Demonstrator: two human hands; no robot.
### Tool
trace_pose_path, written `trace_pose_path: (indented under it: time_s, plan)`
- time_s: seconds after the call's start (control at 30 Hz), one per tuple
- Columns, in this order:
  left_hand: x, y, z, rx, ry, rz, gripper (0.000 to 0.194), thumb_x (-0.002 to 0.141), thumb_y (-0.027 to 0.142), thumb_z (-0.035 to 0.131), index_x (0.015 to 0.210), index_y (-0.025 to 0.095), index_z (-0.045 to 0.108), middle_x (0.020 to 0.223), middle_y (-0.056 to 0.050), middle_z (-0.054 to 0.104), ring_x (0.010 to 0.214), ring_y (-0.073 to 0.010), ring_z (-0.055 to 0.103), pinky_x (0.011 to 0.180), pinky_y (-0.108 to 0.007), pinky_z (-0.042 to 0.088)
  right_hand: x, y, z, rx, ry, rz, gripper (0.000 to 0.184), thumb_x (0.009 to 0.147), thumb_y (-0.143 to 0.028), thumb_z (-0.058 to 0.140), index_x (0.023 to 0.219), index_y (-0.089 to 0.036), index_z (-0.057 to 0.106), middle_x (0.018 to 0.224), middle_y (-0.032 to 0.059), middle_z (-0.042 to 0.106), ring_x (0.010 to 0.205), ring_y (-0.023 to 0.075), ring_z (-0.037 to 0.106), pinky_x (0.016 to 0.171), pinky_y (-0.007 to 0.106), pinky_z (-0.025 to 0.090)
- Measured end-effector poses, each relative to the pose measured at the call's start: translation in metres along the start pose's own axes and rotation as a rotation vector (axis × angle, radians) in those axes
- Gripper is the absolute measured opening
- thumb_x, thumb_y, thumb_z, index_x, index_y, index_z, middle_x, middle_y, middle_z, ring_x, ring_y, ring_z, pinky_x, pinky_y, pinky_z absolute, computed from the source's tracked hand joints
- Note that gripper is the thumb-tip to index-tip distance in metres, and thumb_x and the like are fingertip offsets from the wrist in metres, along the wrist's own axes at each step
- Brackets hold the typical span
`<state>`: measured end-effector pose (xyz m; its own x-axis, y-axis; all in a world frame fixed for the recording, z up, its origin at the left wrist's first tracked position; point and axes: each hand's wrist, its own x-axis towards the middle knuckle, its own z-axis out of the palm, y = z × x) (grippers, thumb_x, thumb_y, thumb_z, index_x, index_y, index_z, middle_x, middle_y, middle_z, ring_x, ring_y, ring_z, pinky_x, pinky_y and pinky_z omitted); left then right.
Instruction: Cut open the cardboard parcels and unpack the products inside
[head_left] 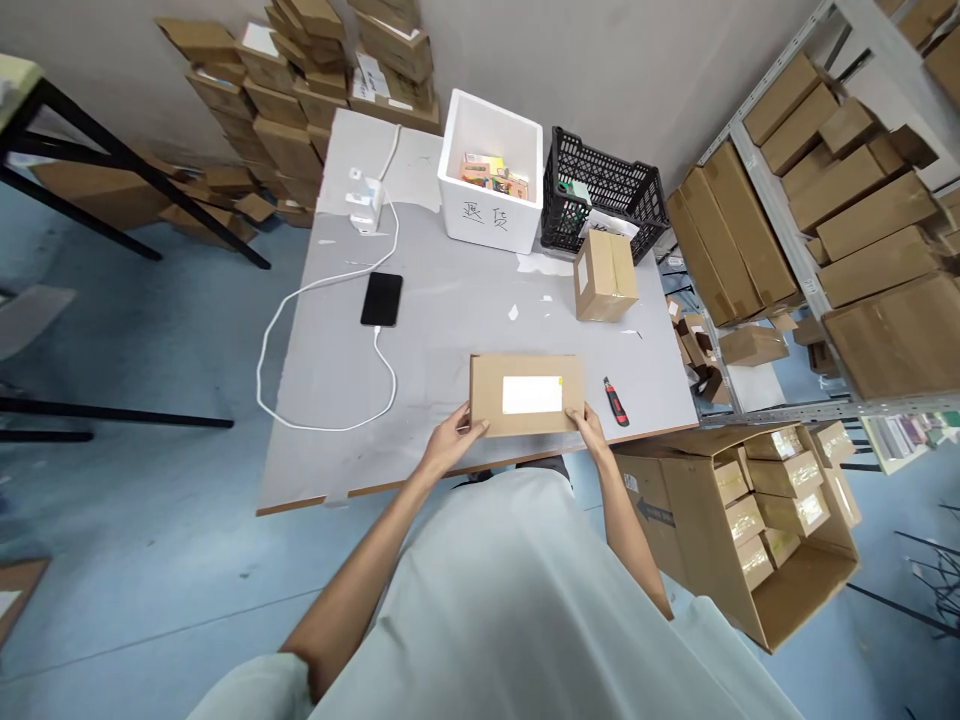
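A flat brown cardboard box (pixel 491 372) with a white label (pixel 532 394) on top is at the front edge of the grey table (pixel 450 310). My left hand (pixel 453 438) grips its near left corner, thumb on top and fingers around the side. At the near right corner, my right hand (pixel 590 428) holds the box the same way. To the right of the box lies a red and black utility knife (pixel 616 402). A smaller taped carton (pixel 606 278) stands farther back on the right. The undersides of my fingers are hidden.
A black phone (pixel 382 299) on a white cable lies at left, near a power adapter (pixel 365 203). A white foam bin (pixel 491 215) and black crate (pixel 600 170) stand behind. A large open carton (pixel 690 500) holding several boxes is right; shelves (pixel 810 270) rise beyond.
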<state>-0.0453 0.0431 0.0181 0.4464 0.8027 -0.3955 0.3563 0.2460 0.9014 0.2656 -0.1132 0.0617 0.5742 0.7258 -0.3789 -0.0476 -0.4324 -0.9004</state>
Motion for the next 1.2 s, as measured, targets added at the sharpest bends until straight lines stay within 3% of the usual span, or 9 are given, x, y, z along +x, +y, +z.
trace_pose_path:
  time_s: [0.23,0.4,0.8,1.03,1.13,1.2]
  plan:
    - [0.006,0.001,0.011,0.116,0.051,0.037,0.07,0.095,0.063,0.077,0.153,0.024,0.073,0.137,-0.011,0.085,0.131,-0.0354,0.08,0.117,-0.047,0.061,0.004,0.007,0.012,0.018,-0.021,0.052,0.077,0.088,-0.071,0.075,0.142,-0.016,0.078,0.15,0.018,0.078,0.145,0.0362,0.071,0.128,0.05,0.053]
    - [0.011,-0.002,0.015,0.001,0.016,0.027,0.084,0.088,0.072,0.08,0.152,0.018,0.072,0.143,-0.015,0.082,0.131,-0.035,0.079,0.12,-0.048,0.06,0.004,0.019,0.015,0.047,-0.037,0.019,0.084,0.09,-0.081,0.073,0.147,-0.02,0.074,0.156,0.0165,0.075,0.152,0.0328,0.066,0.133,0.048,0.049]
    - [0.006,-0.003,0.019,-0.118,-0.008,0.006,0.086,0.089,0.069,0.083,0.155,0.016,0.07,0.149,-0.015,0.079,0.139,-0.0357,0.076,0.127,-0.051,0.056,-0.001,0.024,0.02,0.045,-0.013,0.026,0.096,0.092,-0.089,0.066,0.156,-0.019,0.069,0.157,0.0167,0.074,0.154,0.0327,0.064,0.132,0.047,0.05]
    - [0.006,-0.006,0.021,-0.072,0.009,0.042,0.076,0.095,0.067,0.076,0.152,0.017,0.07,0.148,-0.016,0.079,0.137,-0.0344,0.076,0.125,-0.05,0.057,-0.003,0.024,0.024,0.112,0.005,0.01,0.086,0.092,-0.084,0.071,0.15,-0.02,0.073,0.153,0.0154,0.077,0.152,0.0337,0.065,0.132,0.05,0.05]
    - [0.006,-0.008,0.023,-0.058,0.048,-0.034,0.079,0.096,0.064,0.078,0.157,0.016,0.065,0.156,-0.019,0.073,0.144,-0.0359,0.072,0.128,-0.052,0.054,-0.004,0.024,0.024,0.1,0.025,0.021,0.089,0.092,-0.086,0.069,0.151,-0.02,0.071,0.156,0.0162,0.075,0.152,0.0335,0.065,0.132,0.049,0.05]
    - [0.004,-0.01,0.024,-0.06,0.091,-0.119,0.088,0.097,0.062,0.08,0.166,0.014,0.055,0.17,-0.025,0.06,0.153,-0.0383,0.065,0.131,-0.053,0.051,-0.006,0.024,0.022,0.092,0.036,0.03,0.089,0.092,-0.086,0.07,0.153,-0.021,0.069,0.16,0.0161,0.072,0.153,0.0332,0.065,0.132,0.05,0.05]
